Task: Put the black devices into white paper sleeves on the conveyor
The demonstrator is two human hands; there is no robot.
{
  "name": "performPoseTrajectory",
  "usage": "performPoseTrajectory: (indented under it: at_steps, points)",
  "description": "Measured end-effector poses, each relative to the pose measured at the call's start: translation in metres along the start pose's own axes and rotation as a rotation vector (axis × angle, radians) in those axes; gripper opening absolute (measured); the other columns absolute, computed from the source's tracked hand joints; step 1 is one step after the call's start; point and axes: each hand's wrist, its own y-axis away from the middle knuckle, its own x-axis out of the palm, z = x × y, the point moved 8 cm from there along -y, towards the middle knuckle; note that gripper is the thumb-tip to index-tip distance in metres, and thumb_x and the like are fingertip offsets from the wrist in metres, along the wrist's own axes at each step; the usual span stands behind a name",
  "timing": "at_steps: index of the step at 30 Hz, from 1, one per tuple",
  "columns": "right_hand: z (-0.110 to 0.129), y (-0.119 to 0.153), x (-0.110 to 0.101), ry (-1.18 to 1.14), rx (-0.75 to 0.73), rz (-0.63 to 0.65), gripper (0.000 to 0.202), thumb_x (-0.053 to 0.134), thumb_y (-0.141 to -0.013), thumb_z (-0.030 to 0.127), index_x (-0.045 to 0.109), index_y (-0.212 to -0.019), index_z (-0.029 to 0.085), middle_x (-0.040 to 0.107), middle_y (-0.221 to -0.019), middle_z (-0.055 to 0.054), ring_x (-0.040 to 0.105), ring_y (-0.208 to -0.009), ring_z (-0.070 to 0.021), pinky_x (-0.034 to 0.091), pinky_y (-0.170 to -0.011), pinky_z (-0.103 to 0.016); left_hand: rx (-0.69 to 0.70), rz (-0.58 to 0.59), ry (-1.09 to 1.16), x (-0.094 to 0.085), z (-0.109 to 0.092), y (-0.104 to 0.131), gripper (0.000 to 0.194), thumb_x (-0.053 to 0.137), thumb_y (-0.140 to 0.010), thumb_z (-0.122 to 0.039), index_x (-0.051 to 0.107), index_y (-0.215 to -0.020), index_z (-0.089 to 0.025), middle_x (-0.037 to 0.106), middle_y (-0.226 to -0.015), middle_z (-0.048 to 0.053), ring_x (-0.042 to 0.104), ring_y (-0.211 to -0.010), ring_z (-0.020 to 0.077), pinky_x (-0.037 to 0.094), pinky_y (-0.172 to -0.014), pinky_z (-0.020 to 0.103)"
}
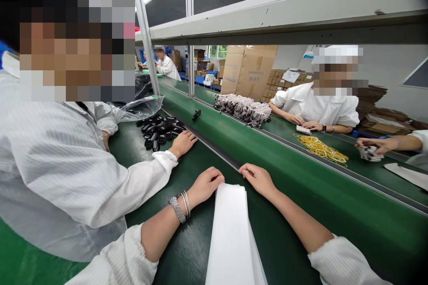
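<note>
A stack of long white paper strips (230, 231) lies on the green bench between my forearms, its far end a little fanned. My left hand (204, 183), with a watch and bangles at the wrist, is closed beside the stack's far left corner. Its thumb is close to the paper; I cannot tell whether it touches. Across from it, my right hand (259, 179) rests at the metal edge strip of the belt, fingers curled and pressed together. Nothing shows in either hand.
At my left a co-worker's hand (183, 142) lies near a pile of black plastic parts (160, 130). One black part (196, 115) is on the green belt (284, 147). Beyond it are bundled cables (244, 109), yellow rubber bands (321, 149) and other workers. An overhead beam (284, 9) crosses above.
</note>
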Motion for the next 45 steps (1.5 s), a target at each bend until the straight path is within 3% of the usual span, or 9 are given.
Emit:
performPoseTrajectory:
  at_steps: [23, 45]
  points:
    - [0.0014, -0.0008, -0.0007, 0.009, 0.005, 0.011, 0.026, 0.043, -0.088, 0.029, 0.068, -0.092, 0.026, 0.07, -0.083, 0.002, 0.061, -0.072, -0.0162, 0.038, -0.064, -0.026, -0.001, 0.005, -0.01, 0.0002, 0.0036, -0.0024, 0.023, 0.048, -0.091, -0.029, 0.065, -0.076, -0.022, 0.059, -0.085, 0.002, 0.058, -0.081, 0.0174, 0.046, -0.077, 0.03]
    - [-0.0002, 0.0002, 0.0005, 0.009, 0.005, 0.012, 0.026, 0.043, -0.087, 0.029, 0.068, -0.092, 0.026, 0.07, -0.082, 0.002, 0.06, -0.069, -0.0155, 0.037, -0.062, -0.026, -0.011, 0.013, -0.016, 0.0027, 0.0046, -0.001, 0.025, 0.048, -0.09, -0.03, 0.065, -0.078, -0.016, 0.059, -0.086, 0.003, 0.057, -0.081, 0.0155, 0.045, -0.077, 0.028]
